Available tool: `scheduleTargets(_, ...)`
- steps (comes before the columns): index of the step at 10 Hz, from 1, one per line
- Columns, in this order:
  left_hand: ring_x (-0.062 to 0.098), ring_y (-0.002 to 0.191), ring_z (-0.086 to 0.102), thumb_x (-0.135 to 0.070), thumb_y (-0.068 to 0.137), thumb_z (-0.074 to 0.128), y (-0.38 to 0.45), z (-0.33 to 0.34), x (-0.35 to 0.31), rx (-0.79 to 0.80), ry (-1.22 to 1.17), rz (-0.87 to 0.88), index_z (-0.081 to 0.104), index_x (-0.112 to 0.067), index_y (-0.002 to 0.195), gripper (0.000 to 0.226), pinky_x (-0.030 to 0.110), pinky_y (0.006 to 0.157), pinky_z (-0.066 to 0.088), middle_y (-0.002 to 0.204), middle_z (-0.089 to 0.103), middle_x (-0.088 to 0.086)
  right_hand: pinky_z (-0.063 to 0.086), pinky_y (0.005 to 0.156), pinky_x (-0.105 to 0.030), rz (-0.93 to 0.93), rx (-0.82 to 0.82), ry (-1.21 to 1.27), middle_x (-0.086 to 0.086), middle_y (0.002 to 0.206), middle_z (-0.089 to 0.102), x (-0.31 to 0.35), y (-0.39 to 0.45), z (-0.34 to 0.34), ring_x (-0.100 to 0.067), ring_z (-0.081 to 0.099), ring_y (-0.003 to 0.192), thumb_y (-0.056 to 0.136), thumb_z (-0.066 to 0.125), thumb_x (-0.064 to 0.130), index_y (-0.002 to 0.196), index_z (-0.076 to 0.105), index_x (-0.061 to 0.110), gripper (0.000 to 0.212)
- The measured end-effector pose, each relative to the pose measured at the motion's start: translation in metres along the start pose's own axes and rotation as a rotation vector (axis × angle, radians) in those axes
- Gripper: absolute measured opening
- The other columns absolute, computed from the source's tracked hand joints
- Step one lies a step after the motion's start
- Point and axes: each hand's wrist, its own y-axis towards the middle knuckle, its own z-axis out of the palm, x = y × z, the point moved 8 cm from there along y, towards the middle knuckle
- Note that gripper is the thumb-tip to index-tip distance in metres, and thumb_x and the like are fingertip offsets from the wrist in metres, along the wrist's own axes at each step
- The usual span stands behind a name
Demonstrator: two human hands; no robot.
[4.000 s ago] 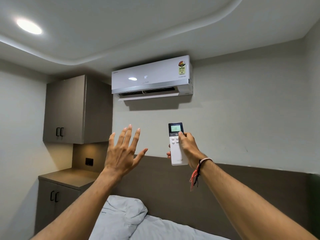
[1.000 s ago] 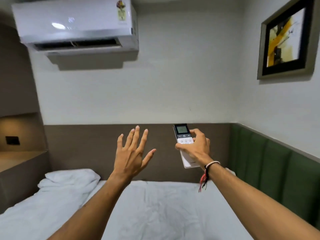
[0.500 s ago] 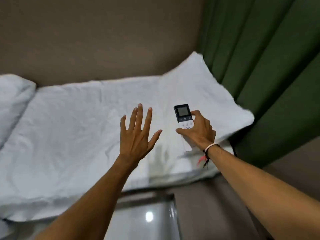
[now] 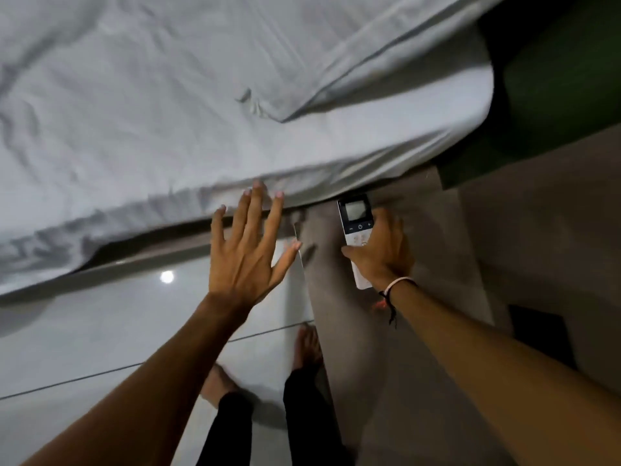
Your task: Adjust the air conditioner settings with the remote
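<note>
My right hand (image 4: 381, 253) grips a white remote (image 4: 355, 218) with a dark top and a small screen, held upright over a brown surface just below the bed's edge. The thumb lies across the remote's white button area. My left hand (image 4: 247, 257) hovers to the left of it with fingers spread, holding nothing, its fingertips over the edge of the white sheet. The air conditioner is out of view.
A bed with a rumpled white sheet (image 4: 201, 95) fills the upper part. A brown low cabinet or ledge (image 4: 437, 264) runs under my right arm. Glossy pale floor tiles (image 4: 100, 331) lie lower left, with my bare feet (image 4: 305, 348) on them. Green padding (image 4: 554, 79) stands at the upper right.
The view has swung down from the wall and air conditioner to the bed edge and floor. Both hands keep the same pose, the right still holding the remote.
</note>
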Motion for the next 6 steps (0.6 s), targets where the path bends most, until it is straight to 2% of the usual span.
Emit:
scheduleTargets(1,0.031,0.153,0.023,-0.066,0.100,0.024,-0.007,0.029,-0.012,0.008,0.003,0.026,0.014,-0.018,0.160,0.078,0.058,0.119,0.026,0.167,0.018,0.018,0.054,0.085,-0.046,0.012,0.021,-0.047,-0.013,0.128,0.052,-0.025,0.006,0.030,-0.036,0.058,0.110,0.062,0.085,0.027,0.126,0.049,0.018,0.074)
scheduleTargets(3,0.031,0.155,0.017,-0.068,0.099,0.018,-0.023,0.069,-0.037,0.061,-0.047,0.001,0.013,-0.019,0.160,0.079,0.059,0.121,0.024,0.167,0.016,0.020,0.053,0.081,-0.042,0.021,0.012,-0.099,-0.014,0.131,0.050,-0.056,-0.001,0.063,-0.035,0.057,0.115,0.069,0.084,0.027,0.130,0.048,0.017,0.072)
scheduleTargets(4,0.031,0.154,0.019,-0.068,0.099,0.017,-0.027,0.079,-0.041,0.099,-0.057,-0.002,0.013,-0.018,0.160,0.079,0.058,0.120,0.024,0.167,0.014,0.020,0.044,0.074,-0.034,0.038,-0.010,-0.121,-0.015,0.132,0.050,-0.065,-0.005,0.068,-0.035,0.056,0.116,0.070,0.086,0.029,0.132,0.048,0.015,0.075)
scheduleTargets(5,0.031,0.154,0.020,-0.069,0.099,0.015,-0.033,0.085,-0.038,0.126,-0.057,-0.009,0.011,-0.018,0.160,0.079,0.058,0.121,0.023,0.168,0.013,0.020,0.044,0.073,-0.034,0.032,-0.031,-0.131,-0.015,0.133,0.051,-0.071,-0.006,0.071,-0.034,0.056,0.116,0.069,0.087,0.034,0.134,0.048,0.014,0.078)
scheduleTargets(6,0.032,0.154,0.022,-0.068,0.099,0.014,-0.036,0.081,-0.041,0.114,-0.061,-0.007,0.012,-0.018,0.160,0.079,0.058,0.121,0.023,0.168,0.014,0.020,0.051,0.080,-0.039,0.055,-0.031,-0.159,-0.016,0.134,0.051,-0.072,-0.005,0.069,-0.034,0.055,0.118,0.068,0.088,0.039,0.136,0.046,0.013,0.084)
